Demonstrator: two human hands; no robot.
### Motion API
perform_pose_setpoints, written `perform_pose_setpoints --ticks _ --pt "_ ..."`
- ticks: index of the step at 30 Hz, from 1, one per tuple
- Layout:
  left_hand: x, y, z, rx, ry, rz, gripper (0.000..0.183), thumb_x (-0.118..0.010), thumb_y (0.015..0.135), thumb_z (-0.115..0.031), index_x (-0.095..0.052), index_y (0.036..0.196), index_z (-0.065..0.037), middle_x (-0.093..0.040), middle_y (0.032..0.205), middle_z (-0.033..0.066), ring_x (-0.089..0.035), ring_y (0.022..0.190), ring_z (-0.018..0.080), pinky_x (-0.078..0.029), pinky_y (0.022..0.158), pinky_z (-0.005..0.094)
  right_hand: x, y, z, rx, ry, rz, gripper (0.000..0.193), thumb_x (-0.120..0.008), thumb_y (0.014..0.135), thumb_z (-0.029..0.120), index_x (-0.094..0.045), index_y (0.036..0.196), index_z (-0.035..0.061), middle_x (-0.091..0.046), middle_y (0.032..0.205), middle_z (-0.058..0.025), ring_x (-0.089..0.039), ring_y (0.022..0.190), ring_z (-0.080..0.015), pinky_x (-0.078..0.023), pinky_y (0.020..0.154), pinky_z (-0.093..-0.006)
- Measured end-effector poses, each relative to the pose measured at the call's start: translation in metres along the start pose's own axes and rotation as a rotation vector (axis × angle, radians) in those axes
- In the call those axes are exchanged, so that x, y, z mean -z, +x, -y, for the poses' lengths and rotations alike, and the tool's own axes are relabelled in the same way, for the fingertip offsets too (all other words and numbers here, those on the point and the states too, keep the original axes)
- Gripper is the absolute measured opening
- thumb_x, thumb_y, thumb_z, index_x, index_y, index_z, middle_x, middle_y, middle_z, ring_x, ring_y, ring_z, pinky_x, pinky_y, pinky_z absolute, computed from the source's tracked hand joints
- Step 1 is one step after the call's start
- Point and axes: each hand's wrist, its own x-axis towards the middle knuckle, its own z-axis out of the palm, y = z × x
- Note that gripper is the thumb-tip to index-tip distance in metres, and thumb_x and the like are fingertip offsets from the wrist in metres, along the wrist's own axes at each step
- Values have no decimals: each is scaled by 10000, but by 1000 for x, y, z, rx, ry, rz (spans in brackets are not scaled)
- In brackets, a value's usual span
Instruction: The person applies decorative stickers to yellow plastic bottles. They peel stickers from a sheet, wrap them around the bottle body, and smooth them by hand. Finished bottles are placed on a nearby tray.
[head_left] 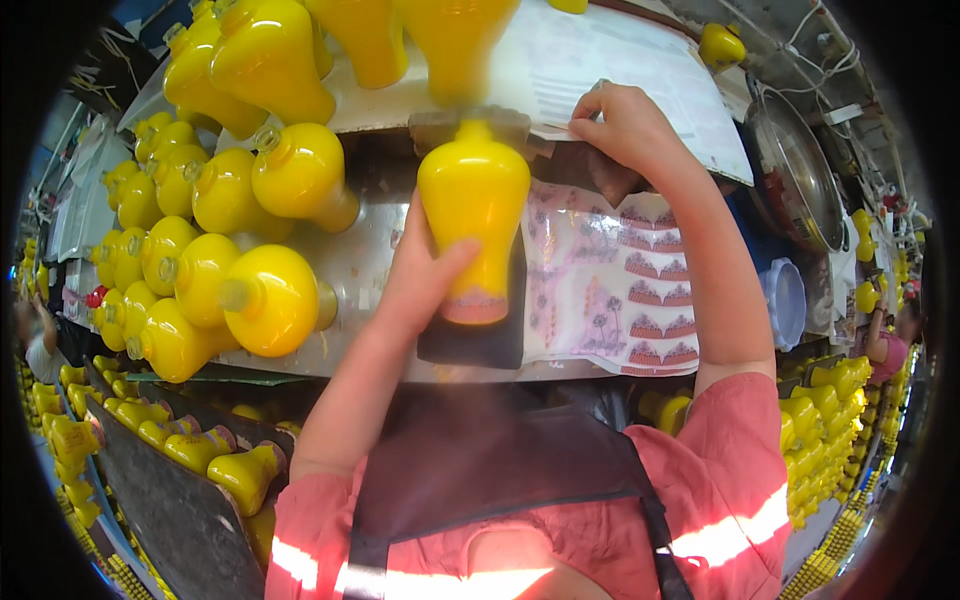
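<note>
My left hand (420, 270) is wrapped round a glossy yellow vase (475, 195), which has a narrow neck at the far end. A pinkish patterned band circles the narrow end nearest me. Beneath the vase lies a dark pad (470, 348). To the right, my right hand (628, 125) is closed in a pinch over the near edge of a white board (690, 110); whatever is between its fingertips is too small to name. Just below that wrist, sheets of printed decals (610, 290) with flower and reddish-brown border patterns lie on the metal table (375, 265).
Several yellow vases (275, 300) crowd the table's left side, and others (265, 60) stand at the back. Right of the table are a round metal pan (800, 165) and a pale plastic tub (783, 303). Racks of yellow vases (245, 475) flank me below; other people work at both sides.
</note>
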Motion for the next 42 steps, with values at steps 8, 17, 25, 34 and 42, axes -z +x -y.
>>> perform_pose_setpoints --ticks 8,17,25,34,42 --pt "-4 -5 0 -31 78 -51 1038 -645 911 -97 71 1661 -143 -375 1571 199 -434 1422 313 -367 1172 426 1 13 -60 -187 -313 -507 209 -502 992 206 -627 1006 39 -683 1028 -234 -674 931 -447 -533 828 -535" --pt "0 0 10 -22 14 -31 947 -661 870 -129 -117 1644 -88 -394 1553 163 -423 1421 299 -368 1168 422 39 -52 -124 -562 -405 -557 264 -636 909 288 -677 942 30 -705 975 -209 -699 911 -414 -557 812 -514" --pt "0 -1 11 4 10 -53 902 -672 852 -165 -205 1618 -66 -434 1510 151 -454 1386 285 -392 1146 420 24 4 -44 -317 -299 -132 439 -690 906 408 -770 1036 -3 -711 1082 -265 -713 1016 -358 -574 881 -454" --pt "1 -1 10 -51 74 -51 964 -664 849 -135 -127 1649 -104 -395 1549 165 -432 1404 298 -383 1155 423 100 55 -91 -318 -567 -108 311 -531 925 125 -740 1148 64 -730 1120 -222 -710 1052 -391 -564 899 -489" --pt "-3 -5 7 -58 -55 -49 1025 -634 854 -68 -22 1672 -158 -344 1589 161 -408 1425 296 -376 1163 416 159 26 -143 -298 -509 -592 334 -468 985 244 -724 1196 212 -735 1114 -169 -697 1047 -389 -548 907 -494"
